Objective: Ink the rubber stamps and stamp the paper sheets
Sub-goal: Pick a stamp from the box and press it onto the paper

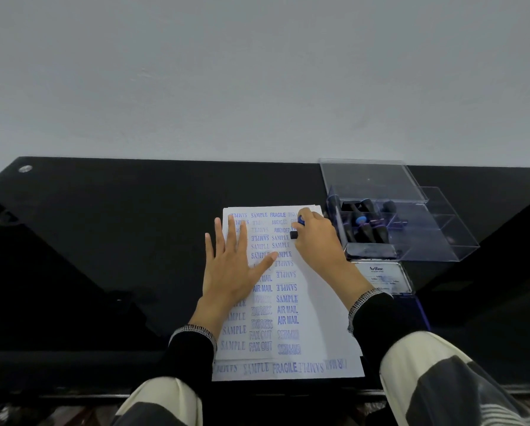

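pressing the top sheet (316,302) flat with my left hand (233,265), fingers straight and spread, palm down on the paper and holding nothing. my right hand (317,238) is curled round a stamp (296,230) at the upper right of the sheet; a blue handle tip and a dark base show past the fingers, and i cannot tell whether the face touches the paper. the sheet lies on a small stack, a lower sheet (288,368) showing at the near edge, all on a black glossy desk (103,241). columns of blue marks fill the page: sample, fragile, amended, air mail, express, fax out, some upside down.

handling, as i judge it: the paper is light, thin and likely to slide on the gloss, hence the flat holding hand. the stamp looks small, stiff and light, best taken by the handle, with its inked face kept off skin. wet marks may smear under a palm.

containers: a clear box (411,232) stands just right of the stack, its lid (371,179) raised. dividers split it, and several dark stamps (365,222) stand together in the left compartments, while the right part looks bare. near it lies an ink pad (380,278), labelled lid tipped up.
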Demonstrator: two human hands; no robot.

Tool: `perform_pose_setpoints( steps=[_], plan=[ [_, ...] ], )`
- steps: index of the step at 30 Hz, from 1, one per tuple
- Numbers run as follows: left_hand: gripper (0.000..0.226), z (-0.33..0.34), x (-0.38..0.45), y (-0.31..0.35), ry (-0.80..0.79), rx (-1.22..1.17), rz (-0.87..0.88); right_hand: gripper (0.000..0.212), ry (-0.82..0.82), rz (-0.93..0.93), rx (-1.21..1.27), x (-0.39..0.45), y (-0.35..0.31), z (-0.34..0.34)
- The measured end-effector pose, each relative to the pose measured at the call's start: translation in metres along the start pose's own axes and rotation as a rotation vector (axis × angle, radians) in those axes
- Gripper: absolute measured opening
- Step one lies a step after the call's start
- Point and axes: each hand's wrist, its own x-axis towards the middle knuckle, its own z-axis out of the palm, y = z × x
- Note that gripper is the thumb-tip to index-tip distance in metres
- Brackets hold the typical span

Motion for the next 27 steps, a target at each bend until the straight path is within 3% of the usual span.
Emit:
perform_pose_setpoints(
  steps=[3, 6, 9, 13, 16, 20, 23, 27],
  plan=[
    [0.108, 0.000, -0.001, 0.000, -0.001, -0.075, -0.070, 0.016, -0.022, 0.015, 0.020, 0.005, 0.000, -0.001],
    [0.093, -0.005, -0.003, 0.002, 0.137, -0.213, -0.183, 0.017, -0.032, 0.022, 0.013, 0.006, -0.001, -0.002],
    [0.082, -0.014, -0.005, 0.004, 0.216, -0.178, -0.283, 0.018, -0.040, 0.017, 0.026, 0.004, -0.001, -0.002],
    [0.091, -0.031, 0.006, 0.013, 0.009, -0.289, -0.488, 0.016, -0.030, 0.009, 0.023, 0.003, -0.001, -0.003],
    [0.083, -0.039, 0.017, 0.011, -0.117, -0.413, -0.581, 0.014, -0.016, 0.011, 0.038, -0.001, -0.001, -0.003],
    [0.056, -0.035, 0.023, -0.004, -0.144, -0.606, -0.537, 0.016, 0.004, -0.010, 0.031, -0.005, -0.001, -0.001],
    [0.031, -0.033, 0.021, -0.010, -0.124, -0.605, -0.451, 0.015, 0.004, -0.009, 0.029, -0.002, 0.000, -0.001],
    [0.033, -0.033, 0.016, -0.014, -0.071, -0.570, -0.389, 0.014, -0.016, 0.000, 0.036, 0.006, 0.002, 0.001]
  ],
)
